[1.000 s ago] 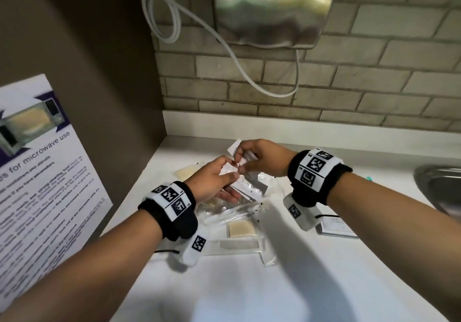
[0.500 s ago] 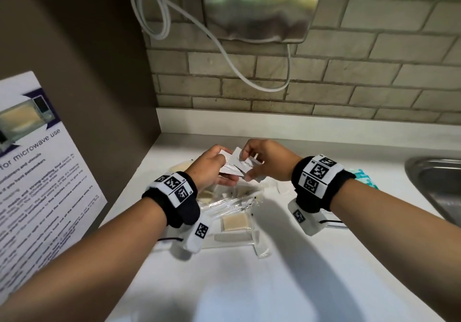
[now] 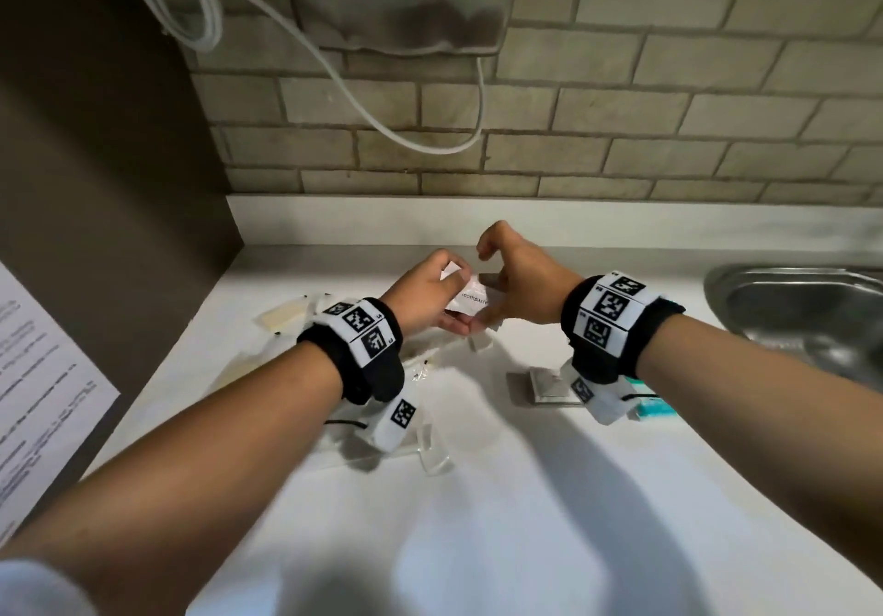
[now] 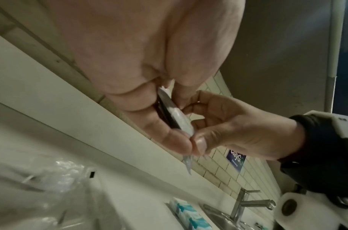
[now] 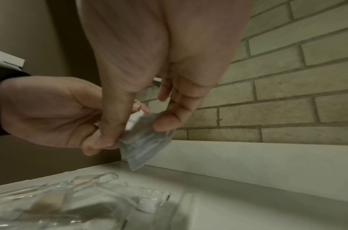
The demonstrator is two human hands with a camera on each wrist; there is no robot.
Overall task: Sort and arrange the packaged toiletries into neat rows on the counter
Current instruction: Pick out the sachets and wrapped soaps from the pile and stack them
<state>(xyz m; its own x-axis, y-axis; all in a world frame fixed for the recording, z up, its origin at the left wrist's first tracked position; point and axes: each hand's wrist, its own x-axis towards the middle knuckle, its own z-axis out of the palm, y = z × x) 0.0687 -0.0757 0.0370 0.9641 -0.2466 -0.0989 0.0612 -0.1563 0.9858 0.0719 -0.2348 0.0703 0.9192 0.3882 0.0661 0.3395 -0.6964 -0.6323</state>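
Both hands meet above the back of the white counter (image 3: 478, 496) and hold small toothpaste sachets (image 3: 470, 301) between them. My left hand (image 3: 451, 298) grips the sachets from the left with thumb and fingers. My right hand (image 3: 489, 302) pinches their right end, with its index finger curled up clear of them. In the left wrist view the sachets (image 4: 175, 116) show edge-on between the fingertips. In the right wrist view a clear wrapper (image 5: 145, 140) hangs below the pinching fingers (image 5: 169, 121). A pile of clear-packaged toiletries (image 3: 420, 367) lies under my left wrist.
A flat white packet (image 3: 544, 384) and a teal packet (image 3: 657, 407) lie under my right wrist. A soap packet (image 3: 282, 317) lies at the left by the dark side wall. A steel sink (image 3: 788, 300) with a tap (image 4: 245, 203) lies to the right. A brick wall stands behind.
Both hands have risen off the pile with the sachets and shifted slightly back. The right index finger has lifted off the sachets.
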